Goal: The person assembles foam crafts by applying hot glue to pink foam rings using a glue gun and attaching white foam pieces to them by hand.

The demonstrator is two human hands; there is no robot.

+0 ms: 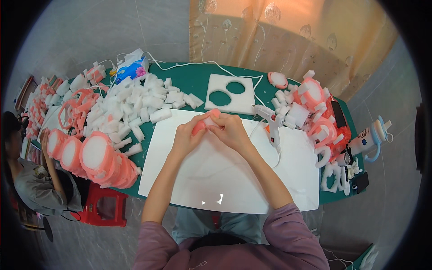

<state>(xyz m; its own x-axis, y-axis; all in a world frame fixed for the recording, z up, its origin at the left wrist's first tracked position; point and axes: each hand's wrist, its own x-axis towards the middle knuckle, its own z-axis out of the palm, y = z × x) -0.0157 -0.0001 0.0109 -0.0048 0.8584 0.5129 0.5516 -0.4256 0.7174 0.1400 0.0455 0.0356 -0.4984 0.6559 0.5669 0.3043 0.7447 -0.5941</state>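
Both my hands meet over the far part of a glossy white board (225, 175). My left hand (188, 131) and my right hand (230, 131) are closed around a small pink and white foam piece (208, 122), pressing it between fingers and thumbs; the fingers hide much of its shape. Just right of my right hand stands a white glue gun (272, 123) with its cord trailing onto the board. Beyond my hands lies a white foam sheet (211, 85) with two round holes cut through it.
White foam blocks (130, 105) are heaped at the left, beside stacked pink foam rounds (96, 151). More pink and white pieces (311, 94) crowd the right, near a handled cup (371, 137). A tissue pack (132, 69) sits far left. Another person (40, 184) sits left, by a red stool (105, 207).
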